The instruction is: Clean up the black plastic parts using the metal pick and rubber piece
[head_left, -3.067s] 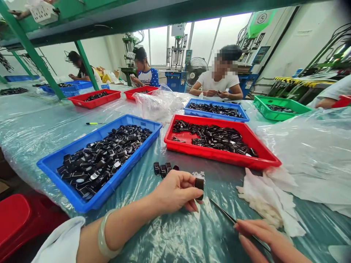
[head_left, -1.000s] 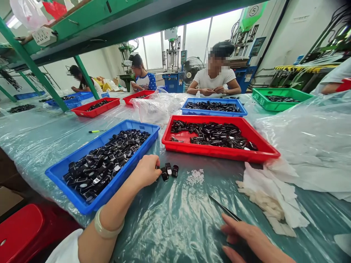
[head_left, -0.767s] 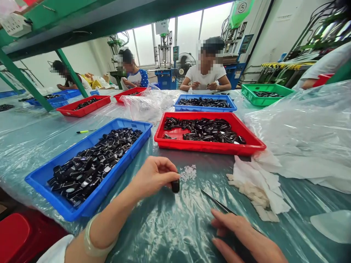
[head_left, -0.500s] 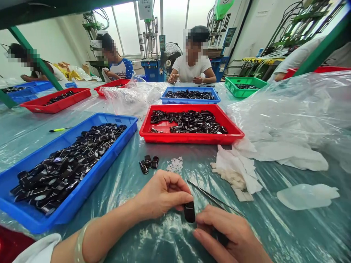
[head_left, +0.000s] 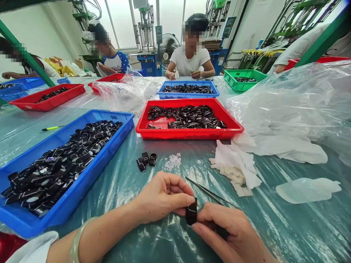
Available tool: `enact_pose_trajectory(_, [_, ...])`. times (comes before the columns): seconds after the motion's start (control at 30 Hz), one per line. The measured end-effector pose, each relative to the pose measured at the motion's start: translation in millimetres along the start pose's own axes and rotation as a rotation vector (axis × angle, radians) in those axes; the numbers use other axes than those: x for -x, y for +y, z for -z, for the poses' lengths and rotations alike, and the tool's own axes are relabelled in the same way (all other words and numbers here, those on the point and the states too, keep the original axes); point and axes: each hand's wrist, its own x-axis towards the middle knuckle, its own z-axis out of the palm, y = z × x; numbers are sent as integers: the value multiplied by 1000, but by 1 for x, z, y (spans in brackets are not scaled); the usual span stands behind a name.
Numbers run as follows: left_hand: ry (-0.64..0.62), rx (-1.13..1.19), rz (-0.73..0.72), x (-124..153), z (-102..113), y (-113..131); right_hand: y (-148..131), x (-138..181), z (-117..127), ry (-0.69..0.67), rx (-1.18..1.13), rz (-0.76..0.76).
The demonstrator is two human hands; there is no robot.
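My left hand (head_left: pixel 164 195) pinches a small black plastic part (head_left: pixel 191 214) between thumb and fingers, close to the table's near edge. My right hand (head_left: pixel 229 233) is closed around thin metal tweezers (head_left: pixel 208 191), and its fingertips meet the same black part from the right. Three more black parts (head_left: pixel 146 161) lie on the table just beyond my left hand, beside a small heap of white scraps (head_left: pixel 172 162).
A blue tray (head_left: pixel 115 140) full of black parts sits at left, a red tray (head_left: pixel 189 133) of them ahead. White cloth pieces (head_left: pixel 236 166) and crumpled clear plastic bags (head_left: pixel 290 109) lie at right. Other people sit at the table's far side behind more trays.
My left hand reached to the loose parts by the blue tray, picked one up and brought it near. My right hand rose to meet it. The view tilted down.
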Motion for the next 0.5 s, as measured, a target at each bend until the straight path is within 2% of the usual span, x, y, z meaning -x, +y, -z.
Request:
enact_pose_trajectory(0.13, [-28,31,13,-1,1,-4,-1,-2,0,35,-9,55])
enact_pose_trajectory(0.27, [-15,46,9,-1,2,-6,0,-3,13,-5,55,67])
enact_pose_trajectory(0.33, [4,43,19,-1,2,-5,5,-4,21,-1,145,49])
enact_pose_trajectory(0.43, [29,40,35,-1,2,-4,17,-4,27,124,350,35])
enact_pose_trajectory(0.5, [32,50,36,-2,2,-3,25,-2,27,154,485,-5])
